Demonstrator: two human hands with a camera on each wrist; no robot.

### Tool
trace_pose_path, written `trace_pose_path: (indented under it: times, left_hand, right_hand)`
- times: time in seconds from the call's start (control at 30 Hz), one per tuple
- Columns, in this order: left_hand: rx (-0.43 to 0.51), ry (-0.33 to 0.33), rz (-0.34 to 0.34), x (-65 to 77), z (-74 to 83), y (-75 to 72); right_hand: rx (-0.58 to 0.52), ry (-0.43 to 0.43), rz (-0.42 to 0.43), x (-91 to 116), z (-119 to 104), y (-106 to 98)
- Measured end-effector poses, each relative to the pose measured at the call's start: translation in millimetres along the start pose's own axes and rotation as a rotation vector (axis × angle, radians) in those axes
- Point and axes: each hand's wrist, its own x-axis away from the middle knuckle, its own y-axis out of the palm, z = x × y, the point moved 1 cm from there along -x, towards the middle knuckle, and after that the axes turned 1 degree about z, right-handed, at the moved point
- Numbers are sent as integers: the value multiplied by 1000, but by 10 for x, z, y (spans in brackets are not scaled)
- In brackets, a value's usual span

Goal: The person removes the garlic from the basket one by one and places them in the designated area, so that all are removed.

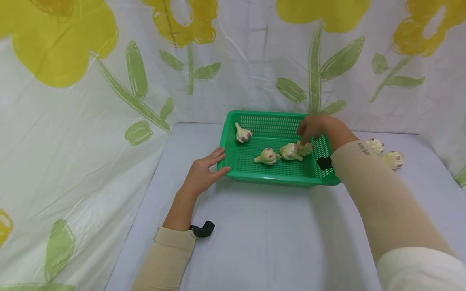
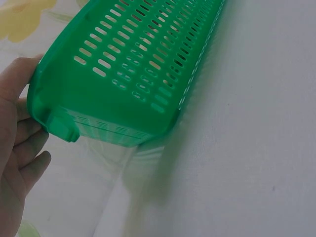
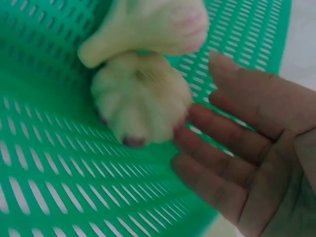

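Observation:
A green perforated basket (image 1: 269,176) holds several garlic bulbs with purple-tinged skins. My left hand (image 1: 202,171) rests at its left end, thumb and fingertips touching the rim. From the left wrist view, those fingers lie loosely along the outside of the basket's corner. My right hand (image 1: 318,126) reaches over the right side, into the basket. In the right wrist view its spread, slightly bent fingers are right beside a garlic bulb (image 3: 143,101), without closing round it. Another bulb (image 3: 158,29) leans against that one. Farther left lie one bulb (image 1: 268,156) and another bulb (image 1: 243,133).
Right of the basket, partly behind my right sleeve (image 1: 378,198), two more garlic bulbs (image 1: 394,160) lie on the pale table (image 1: 262,234). A white cloth with yellow flowers (image 1: 233,81) hangs behind the table and along its left side.

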Motion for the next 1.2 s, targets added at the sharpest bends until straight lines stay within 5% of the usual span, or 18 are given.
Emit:
trace_pose_path:
  times: [0.33, 0.67, 1.2]
  left_hand:
    - [-2, 2, -1, -7, 15, 16]
    - [-10, 15, 12, 0, 7, 19]
    - [-3, 35, 24, 2, -18, 15]
  right_hand:
    - [-50, 79, 20, -153, 75, 160]
    - [12, 36, 122, -295, 132, 223]
    - [-223, 6, 177, -373, 134, 363]
